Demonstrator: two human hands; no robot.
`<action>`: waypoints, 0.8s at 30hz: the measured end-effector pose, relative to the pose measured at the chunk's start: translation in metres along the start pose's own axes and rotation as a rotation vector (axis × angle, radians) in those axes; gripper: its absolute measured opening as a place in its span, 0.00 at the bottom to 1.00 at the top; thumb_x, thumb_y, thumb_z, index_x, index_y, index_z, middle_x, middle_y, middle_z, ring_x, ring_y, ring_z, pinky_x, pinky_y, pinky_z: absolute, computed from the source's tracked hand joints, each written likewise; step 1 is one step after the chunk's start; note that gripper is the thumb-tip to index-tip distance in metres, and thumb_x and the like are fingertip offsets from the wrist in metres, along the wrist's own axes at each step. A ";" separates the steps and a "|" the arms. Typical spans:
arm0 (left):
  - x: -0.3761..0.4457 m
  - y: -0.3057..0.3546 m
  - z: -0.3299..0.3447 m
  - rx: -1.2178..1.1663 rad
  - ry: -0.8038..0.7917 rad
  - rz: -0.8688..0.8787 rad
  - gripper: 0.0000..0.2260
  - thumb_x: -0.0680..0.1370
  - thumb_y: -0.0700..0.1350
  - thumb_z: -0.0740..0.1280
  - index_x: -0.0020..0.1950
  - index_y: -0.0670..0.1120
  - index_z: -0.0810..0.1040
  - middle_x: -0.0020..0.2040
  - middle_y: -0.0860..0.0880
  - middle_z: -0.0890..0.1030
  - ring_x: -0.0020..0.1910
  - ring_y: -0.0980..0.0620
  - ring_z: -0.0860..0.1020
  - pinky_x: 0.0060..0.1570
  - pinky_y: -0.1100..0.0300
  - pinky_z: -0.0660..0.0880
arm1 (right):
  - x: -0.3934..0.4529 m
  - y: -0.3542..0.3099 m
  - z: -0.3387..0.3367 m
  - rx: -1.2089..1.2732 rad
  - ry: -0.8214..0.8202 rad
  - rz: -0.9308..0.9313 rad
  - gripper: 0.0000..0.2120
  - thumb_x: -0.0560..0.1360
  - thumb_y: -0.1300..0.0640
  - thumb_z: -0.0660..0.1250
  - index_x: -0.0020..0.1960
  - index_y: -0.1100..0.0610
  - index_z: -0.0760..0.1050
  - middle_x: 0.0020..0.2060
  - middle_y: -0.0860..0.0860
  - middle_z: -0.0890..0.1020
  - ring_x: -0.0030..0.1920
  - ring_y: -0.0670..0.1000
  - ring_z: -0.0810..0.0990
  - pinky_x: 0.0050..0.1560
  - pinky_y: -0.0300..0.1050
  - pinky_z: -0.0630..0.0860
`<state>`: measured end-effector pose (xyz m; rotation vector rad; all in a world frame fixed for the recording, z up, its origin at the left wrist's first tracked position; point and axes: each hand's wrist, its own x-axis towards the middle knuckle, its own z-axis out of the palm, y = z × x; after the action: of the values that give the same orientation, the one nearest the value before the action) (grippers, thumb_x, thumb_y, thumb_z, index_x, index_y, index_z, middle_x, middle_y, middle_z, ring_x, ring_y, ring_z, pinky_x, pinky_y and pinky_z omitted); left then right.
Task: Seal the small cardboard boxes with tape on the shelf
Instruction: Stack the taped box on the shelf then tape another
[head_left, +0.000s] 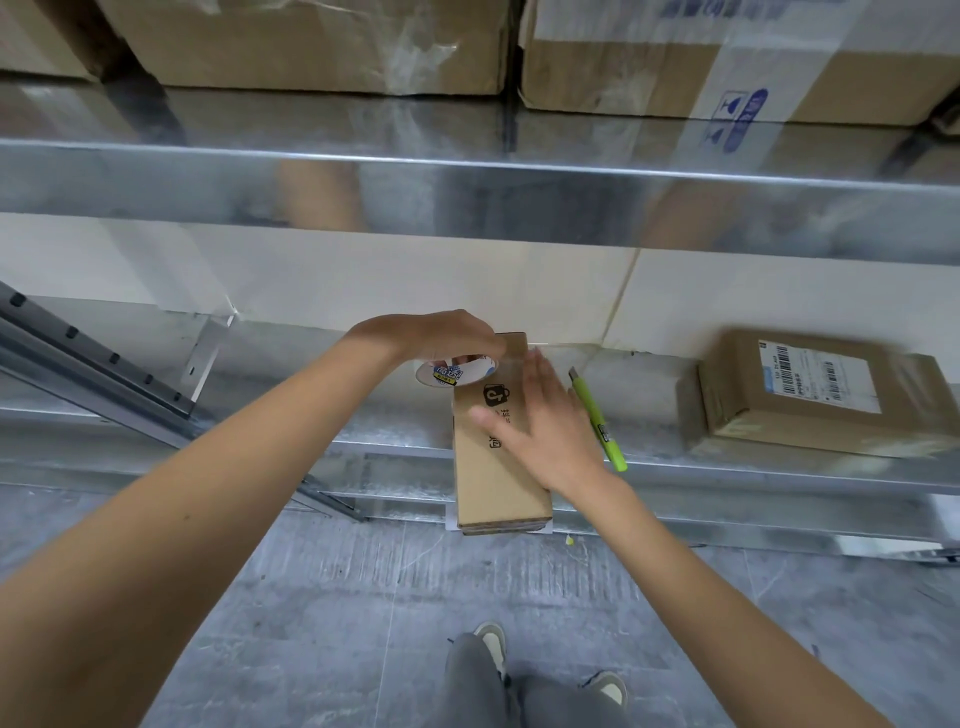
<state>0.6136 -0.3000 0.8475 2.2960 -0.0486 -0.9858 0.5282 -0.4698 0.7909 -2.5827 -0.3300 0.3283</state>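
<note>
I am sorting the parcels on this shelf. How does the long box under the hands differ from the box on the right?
The long box is narrow and overhangs the shelf edge; the box on the right is wider and lies wholly on the shelf. The long box bears a black printed logo; the box on the right bears a white barcode label. The right hand rests flat on the long box; nothing touches the other. Both are brown cardboard.

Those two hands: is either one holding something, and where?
The left hand grips the tape roll from above by its rim. The right hand lies flat on the small box.
</note>
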 end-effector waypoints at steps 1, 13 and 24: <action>0.000 0.000 0.000 0.002 -0.001 0.004 0.22 0.64 0.56 0.62 0.50 0.43 0.80 0.47 0.47 0.77 0.42 0.49 0.74 0.42 0.57 0.70 | 0.000 -0.006 0.003 -0.029 -0.031 0.019 0.57 0.64 0.21 0.49 0.79 0.57 0.41 0.79 0.52 0.44 0.78 0.49 0.45 0.77 0.57 0.48; -0.022 0.001 0.003 -0.095 0.085 0.079 0.25 0.66 0.55 0.63 0.53 0.38 0.78 0.46 0.45 0.76 0.43 0.49 0.73 0.45 0.56 0.72 | -0.003 -0.011 0.017 -0.136 0.091 -0.028 0.49 0.69 0.28 0.59 0.79 0.50 0.43 0.79 0.45 0.44 0.78 0.48 0.39 0.75 0.62 0.39; -0.072 -0.007 0.066 -0.663 0.723 0.430 0.06 0.78 0.41 0.65 0.50 0.42 0.80 0.47 0.52 0.77 0.50 0.63 0.74 0.45 0.76 0.68 | 0.009 -0.048 -0.054 0.936 0.327 0.059 0.09 0.76 0.59 0.68 0.45 0.46 0.83 0.44 0.49 0.86 0.50 0.53 0.84 0.58 0.57 0.78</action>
<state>0.5166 -0.3098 0.8555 1.7756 0.0747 0.0851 0.5442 -0.4517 0.8593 -1.6783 0.0327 0.0423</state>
